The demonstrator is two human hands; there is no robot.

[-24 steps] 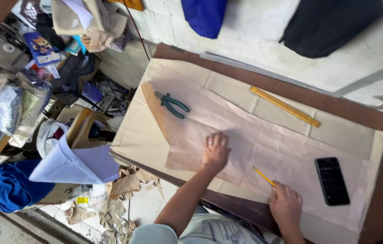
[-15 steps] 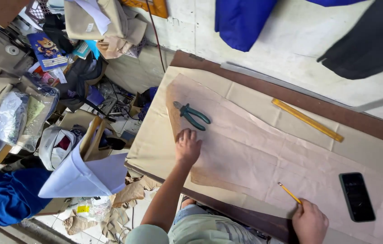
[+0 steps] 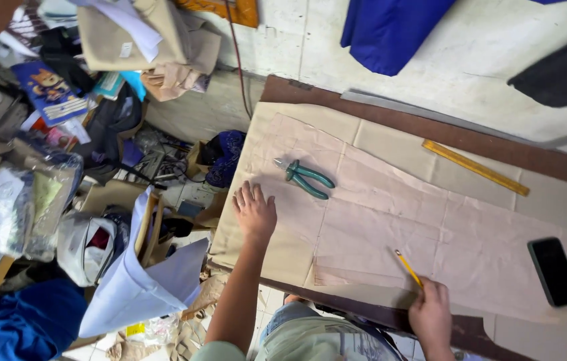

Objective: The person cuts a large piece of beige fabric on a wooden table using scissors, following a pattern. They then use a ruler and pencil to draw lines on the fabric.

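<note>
1. Left hand (image 3: 254, 212): lies flat with fingers spread, palm down, on the near left part of the pattern paper (image 3: 390, 220); it grasps nothing.
2. Right hand (image 3: 432, 314): at the near edge of the table, fingers closed around the lower end of a yellow pencil (image 3: 408, 268).
3. Yellow pencil: slants up and to the left from the right hand, tip resting on the pattern paper near its near edge.
4. Pattern paper: a long pinkish-tan sheet, creased, spread across a tan cloth (image 3: 564, 200) that covers most of the table; it runs from far left to near right.
5. Pliers (image 3: 305, 177): green-handled, lying on the pattern paper just beyond the left hand, apart from it.
6. Yellow ruler (image 3: 475, 167): lies on the tan cloth at the far side, angled, well apart from both hands.
7. Phone (image 3: 554, 271): black, screen dark, lying on the paper's right end, to the right of the right hand.
8. Table (image 3: 430, 127): brown board, edge showing along the far side.
9. Blue garment (image 3: 390, 30): hangs on the far wall.
10. Floor clutter at the left: folded white paper (image 3: 136, 287), bags, tan fabrics.
</note>
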